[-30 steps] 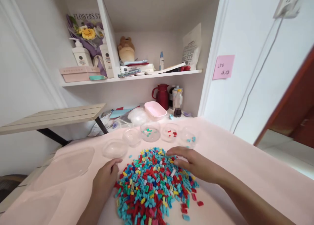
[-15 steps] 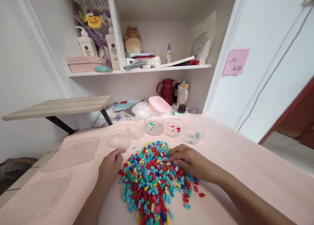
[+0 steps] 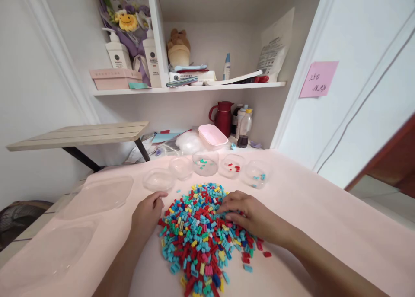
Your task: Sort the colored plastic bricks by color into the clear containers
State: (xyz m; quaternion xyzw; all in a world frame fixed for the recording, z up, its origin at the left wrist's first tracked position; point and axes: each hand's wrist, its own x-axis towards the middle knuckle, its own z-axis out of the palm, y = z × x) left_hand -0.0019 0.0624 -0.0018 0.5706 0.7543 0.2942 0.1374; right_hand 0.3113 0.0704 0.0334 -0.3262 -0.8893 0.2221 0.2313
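Many bricks [image 3: 201, 234] are lying partly under the spread right hand [image 3: 253, 215]; the left hand [image 3: 145, 215] is curling alongside, grip unclear.

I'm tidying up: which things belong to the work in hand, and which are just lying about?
Seemingly in use:
brick pile
right hand, at the pile
left hand, beside it
tub of green bricks
tub of red bricks
tub of blue bricks

Seemingly lying about:
pink basin
red jug
yellow-capped bottle
plush toy

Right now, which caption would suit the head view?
Right hand at a multicoloured heap of small plastic bricks, left hand beside it.
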